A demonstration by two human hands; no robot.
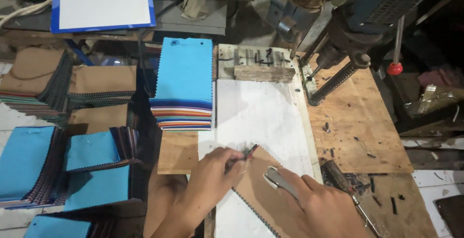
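Hands busy on a brown fabric swatch stack (258, 192).
Left hand (208, 180) pinches its corner binding; right hand (314, 204) is clamped around a grey-handled tool (280, 180), beside a screwdriver (340, 182).

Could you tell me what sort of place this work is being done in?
Probably a small workshop that makes fabric sample books. Stacks of pinked-edge fabric swatches fill the bench, a drill press stands over a plywood worktop, and the left hand and right hand work on a brown-backed swatch bundle.

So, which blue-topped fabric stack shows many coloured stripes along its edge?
The tall stack standing alone beside the white board, above the left hand. The blue-topped stacks at the far left show mostly dark edges.
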